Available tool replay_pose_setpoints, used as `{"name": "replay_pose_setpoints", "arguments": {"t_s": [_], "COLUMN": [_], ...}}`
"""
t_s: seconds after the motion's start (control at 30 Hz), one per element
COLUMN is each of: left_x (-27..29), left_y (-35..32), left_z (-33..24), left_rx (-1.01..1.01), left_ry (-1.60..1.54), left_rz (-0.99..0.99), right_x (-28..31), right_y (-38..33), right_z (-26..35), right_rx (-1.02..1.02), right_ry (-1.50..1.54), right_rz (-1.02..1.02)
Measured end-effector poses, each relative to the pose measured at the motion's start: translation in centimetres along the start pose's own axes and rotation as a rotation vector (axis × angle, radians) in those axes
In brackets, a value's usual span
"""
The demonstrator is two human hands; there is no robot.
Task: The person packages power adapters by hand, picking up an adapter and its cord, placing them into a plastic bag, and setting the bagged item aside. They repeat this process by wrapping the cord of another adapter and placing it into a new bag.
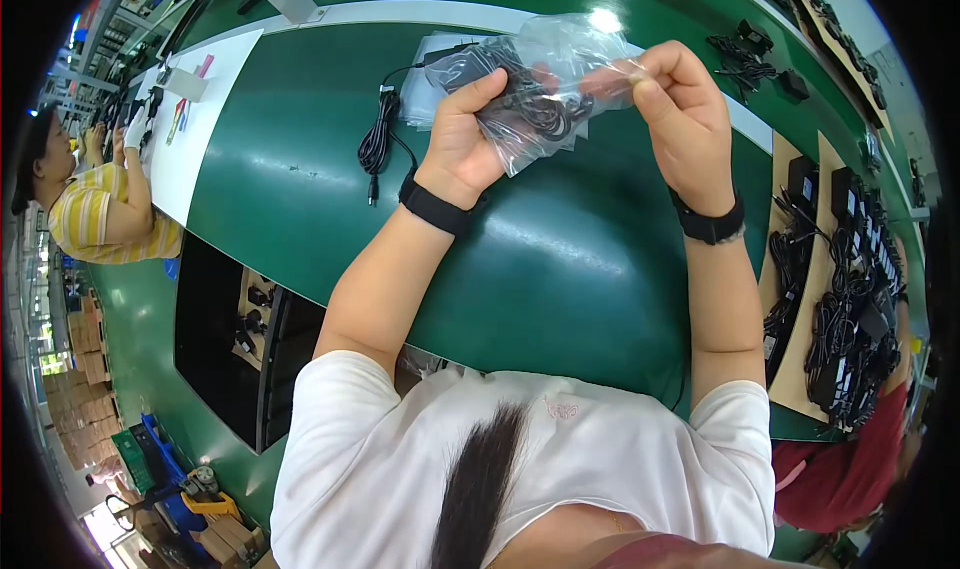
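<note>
Above the green table, my left hand [468,147] is closed round a clear plastic bag [545,49] with a coiled black cable [545,109] inside. My right hand [690,119] pinches the right end of the same bag between thumb and fingers. Both wrists wear black bands. Beneath and behind the bag lies a stack of flat clear bags [418,101], partly hidden. Just left of my left hand, a tied black cable bundle [375,147] rests on the green table [270,159], its plug toward me.
Cardboard trays [808,369] with black power adapters and cables [850,309] stand at the right. More adapters [752,39] lie at the far right. A co-worker [105,204] in a striped shirt works at a white surface [225,79] on the left. Below is a black bin [215,339].
</note>
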State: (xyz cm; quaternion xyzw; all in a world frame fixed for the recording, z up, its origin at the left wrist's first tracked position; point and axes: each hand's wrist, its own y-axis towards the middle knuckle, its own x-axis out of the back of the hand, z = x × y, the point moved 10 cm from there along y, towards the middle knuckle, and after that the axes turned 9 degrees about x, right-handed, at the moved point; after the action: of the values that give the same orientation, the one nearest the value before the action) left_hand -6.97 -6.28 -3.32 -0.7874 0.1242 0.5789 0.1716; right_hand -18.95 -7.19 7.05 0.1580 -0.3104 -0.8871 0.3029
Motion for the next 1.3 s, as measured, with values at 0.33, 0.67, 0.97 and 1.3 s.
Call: {"name": "replay_pose_setpoints", "arguments": {"t_s": [0.33, 0.67, 0.97, 1.3], "left_x": [0.2, -0.8, -1.6, -2.3], "left_y": [-0.1, -0.9, -0.8, -0.6], "left_z": [-1.5, -0.6, -1.0, 1.7], "left_rx": [-0.152, -0.383, -0.274, -0.257], "left_ry": [0.041, 0.361, 0.124, 0.332], "left_rz": [0.021, -0.104, 0.028, 0.041], "right_x": [2.4, -3.1, -2.5, 0.6], "right_y": [0.5, -3.0, -2.1, -2.7], "right_z": [1.7, -5.5, -4.9, -4.1], "right_rx": [0.124, -0.382, -0.222, -0.138], "right_ry": [0.101, 0.535, 0.519, 0.095], "right_rz": [-0.145, -0.243, -0.031, -0.333]}}
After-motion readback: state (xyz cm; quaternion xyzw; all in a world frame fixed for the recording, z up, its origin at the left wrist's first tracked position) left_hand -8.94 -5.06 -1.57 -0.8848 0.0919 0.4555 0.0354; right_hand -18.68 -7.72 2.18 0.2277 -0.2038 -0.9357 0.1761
